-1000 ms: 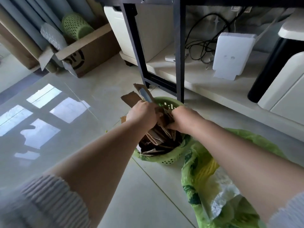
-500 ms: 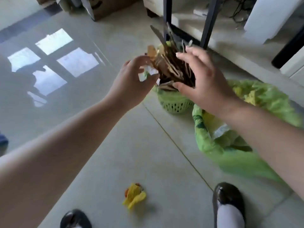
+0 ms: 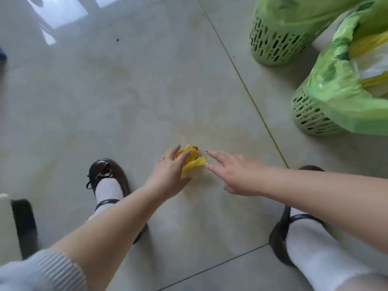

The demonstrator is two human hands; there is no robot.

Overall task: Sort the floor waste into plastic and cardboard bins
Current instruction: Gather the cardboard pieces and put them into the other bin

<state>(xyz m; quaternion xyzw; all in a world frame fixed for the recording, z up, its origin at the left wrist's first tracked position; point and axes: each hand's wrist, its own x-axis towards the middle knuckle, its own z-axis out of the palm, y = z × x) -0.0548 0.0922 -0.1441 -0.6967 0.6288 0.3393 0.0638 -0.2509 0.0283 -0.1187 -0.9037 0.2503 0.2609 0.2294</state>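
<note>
A small yellow foam-net wrapper (image 3: 194,161) with an orange bit lies on the tiled floor between my feet. My left hand (image 3: 169,174) lies over its left side, fingers straight and touching it. My right hand (image 3: 228,172) reaches in from the right with fingers spread, one fingertip at the wrapper's right edge. Two green perforated bins stand at the upper right: the far bin (image 3: 275,45) and the near bin (image 3: 308,116), each lined with a green plastic bag. The near bin's bag holds yellow and white plastic.
My two dark shoes with white socks stand on the floor, the left shoe (image 3: 109,175) and the right shoe (image 3: 281,238). A dark and white object (image 3: 12,225) sits at the left edge. Bright window reflections show on the tiles at the top left.
Both hands left the cardboard pieces at the far bin and came down to the yellow wrapper on the floor. The view tilted down from the bins to my feet.
</note>
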